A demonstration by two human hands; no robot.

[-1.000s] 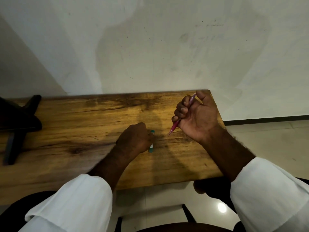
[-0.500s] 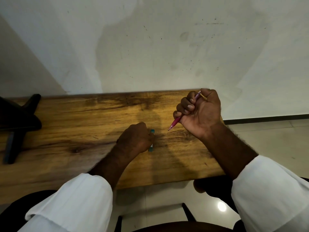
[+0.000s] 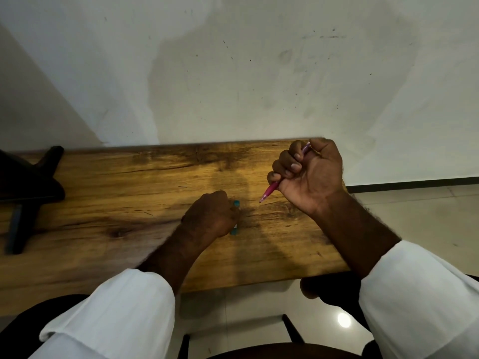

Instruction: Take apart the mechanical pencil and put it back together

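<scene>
Right hand [image 3: 312, 174] fisted around pink pencil [image 3: 270, 189]

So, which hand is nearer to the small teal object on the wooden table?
Left. The left hand rests on the small teal object, covering its middle. The right hand is apart, up to the right, holding a pink mechanical pencil.

Your right hand [image 3: 309, 174] grips the mechanical pencil [image 3: 269, 189] above the table [image 3: 129, 193]; its tip points down-left toward your left hand [image 3: 211, 216], which covers a small tube [image 3: 235, 230] lying on the table.
</scene>
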